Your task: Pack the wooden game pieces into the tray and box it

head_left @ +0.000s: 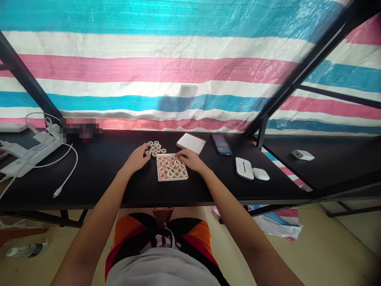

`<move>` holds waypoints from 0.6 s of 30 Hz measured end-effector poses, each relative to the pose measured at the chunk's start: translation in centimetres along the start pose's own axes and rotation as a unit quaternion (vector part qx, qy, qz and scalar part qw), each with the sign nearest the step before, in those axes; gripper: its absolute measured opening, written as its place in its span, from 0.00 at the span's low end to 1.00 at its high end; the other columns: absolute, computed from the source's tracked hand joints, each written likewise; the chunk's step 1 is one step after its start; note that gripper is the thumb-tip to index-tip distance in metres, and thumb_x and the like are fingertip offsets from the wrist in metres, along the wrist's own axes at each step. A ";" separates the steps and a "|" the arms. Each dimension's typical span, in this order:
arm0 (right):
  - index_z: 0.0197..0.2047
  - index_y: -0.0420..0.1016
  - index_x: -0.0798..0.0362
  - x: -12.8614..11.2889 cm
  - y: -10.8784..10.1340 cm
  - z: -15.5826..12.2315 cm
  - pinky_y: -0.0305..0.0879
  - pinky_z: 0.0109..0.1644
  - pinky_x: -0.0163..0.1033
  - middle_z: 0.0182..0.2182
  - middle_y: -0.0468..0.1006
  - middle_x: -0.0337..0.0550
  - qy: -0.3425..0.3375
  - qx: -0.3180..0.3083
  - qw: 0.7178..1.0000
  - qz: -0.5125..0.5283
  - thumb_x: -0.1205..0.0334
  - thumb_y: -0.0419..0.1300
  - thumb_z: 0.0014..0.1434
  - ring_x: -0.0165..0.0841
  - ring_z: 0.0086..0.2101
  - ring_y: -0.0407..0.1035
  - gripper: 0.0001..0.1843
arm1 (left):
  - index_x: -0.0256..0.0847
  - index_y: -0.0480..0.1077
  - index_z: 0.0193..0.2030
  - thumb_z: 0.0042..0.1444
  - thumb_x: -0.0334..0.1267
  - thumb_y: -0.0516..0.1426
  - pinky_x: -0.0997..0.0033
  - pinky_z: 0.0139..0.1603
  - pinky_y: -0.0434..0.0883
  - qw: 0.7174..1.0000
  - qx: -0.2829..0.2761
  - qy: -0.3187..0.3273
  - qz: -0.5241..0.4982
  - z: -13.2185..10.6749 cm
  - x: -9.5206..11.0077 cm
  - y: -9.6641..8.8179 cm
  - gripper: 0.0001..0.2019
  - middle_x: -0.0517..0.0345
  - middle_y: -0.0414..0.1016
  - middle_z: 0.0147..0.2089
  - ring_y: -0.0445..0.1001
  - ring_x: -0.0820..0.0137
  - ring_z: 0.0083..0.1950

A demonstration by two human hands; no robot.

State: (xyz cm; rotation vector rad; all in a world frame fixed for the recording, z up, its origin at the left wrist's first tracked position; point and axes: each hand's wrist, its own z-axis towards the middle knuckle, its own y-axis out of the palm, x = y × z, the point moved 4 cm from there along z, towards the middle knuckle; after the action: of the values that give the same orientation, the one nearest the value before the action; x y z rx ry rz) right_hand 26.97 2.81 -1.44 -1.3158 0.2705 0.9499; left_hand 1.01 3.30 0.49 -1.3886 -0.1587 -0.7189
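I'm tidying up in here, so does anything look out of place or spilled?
A plastic bottle lies on its side on the floor at lower left, an odd spot for one. No spill is visible. The loose discs beside the white box look grouped rather than scattered.

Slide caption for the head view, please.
Left hand at loose round pieces, right hand at lettered discs in a white tray.

Loose discs (154,150) lie on the desk (98,174), behind-left of the tray (172,179).
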 end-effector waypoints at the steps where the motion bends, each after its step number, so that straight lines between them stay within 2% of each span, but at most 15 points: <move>1: 0.40 0.79 0.51 0.0 0.0 0.0 0.64 0.44 0.40 0.36 0.76 0.43 -0.001 0.000 1.000 0.002 0.66 0.54 0.58 0.32 0.36 0.69 0.12 | 0.44 0.62 0.59 0.56 0.40 0.53 0.61 0.51 0.69 1.000 -0.001 -0.001 -0.008 0.1 -0.1 0.1 0.23 0.49 0.70 0.54 0.72 0.62 0.49; 4: 0.39 0.79 0.51 0.0 0.0 0.0 0.64 0.45 0.40 0.36 0.76 0.43 -0.004 0.004 1.000 0.005 0.66 0.54 0.58 0.32 0.36 0.68 0.12 | 0.43 0.65 0.53 0.53 0.39 0.55 0.63 0.48 0.69 1.000 0.000 0.002 0.000 0.2 -0.3 0.3 0.19 0.50 0.69 0.51 0.73 0.64 0.46; 8: 0.39 0.79 0.51 0.0 0.0 0.0 0.64 0.45 0.40 0.36 0.76 0.43 -0.002 0.002 1.000 0.004 0.66 0.54 0.58 0.32 0.36 0.69 0.12 | 0.42 0.66 0.43 0.54 0.43 0.54 0.67 0.36 0.68 0.999 0.014 -0.030 0.021 0.1 -0.3 -0.1 0.12 0.56 0.70 0.36 0.70 0.67 0.34; 11: 0.39 0.79 0.52 0.0 0.0 0.0 0.64 0.45 0.40 0.36 0.76 0.43 0.000 0.000 1.000 0.007 0.66 0.54 0.58 0.31 0.35 0.68 0.12 | 0.43 0.67 0.35 0.57 0.47 0.51 0.69 0.31 0.65 0.999 -0.044 -0.011 0.016 -0.1 0.4 0.1 0.11 0.61 0.69 0.29 0.68 0.68 0.29; 14: 0.39 0.79 0.52 0.0 0.0 0.0 0.64 0.44 0.40 0.36 0.75 0.43 0.001 0.003 1.000 0.005 0.65 0.54 0.58 0.31 0.34 0.68 0.12 | 0.43 0.70 0.31 0.56 0.46 0.51 0.68 0.34 0.66 0.994 -0.094 0.047 0.021 -0.3 1.3 0.5 0.12 0.59 0.72 0.30 0.69 0.67 0.32; 18: 0.39 0.79 0.52 -0.2 0.0 0.0 0.64 0.43 0.39 0.35 0.75 0.43 -0.001 0.001 1.000 0.003 0.66 0.54 0.58 0.30 0.33 0.67 0.12 | 0.44 0.75 0.38 0.56 0.45 0.51 0.64 0.46 0.68 0.993 -0.074 0.091 0.026 -0.2 1.6 0.9 0.13 0.54 0.75 0.38 0.71 0.61 0.43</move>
State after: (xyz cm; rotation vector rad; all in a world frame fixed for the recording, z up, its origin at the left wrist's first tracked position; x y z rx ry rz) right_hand 26.84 2.73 -1.34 -1.3117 0.2735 0.9554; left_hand 2.66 2.55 0.52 -1.4537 0.0771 -0.8225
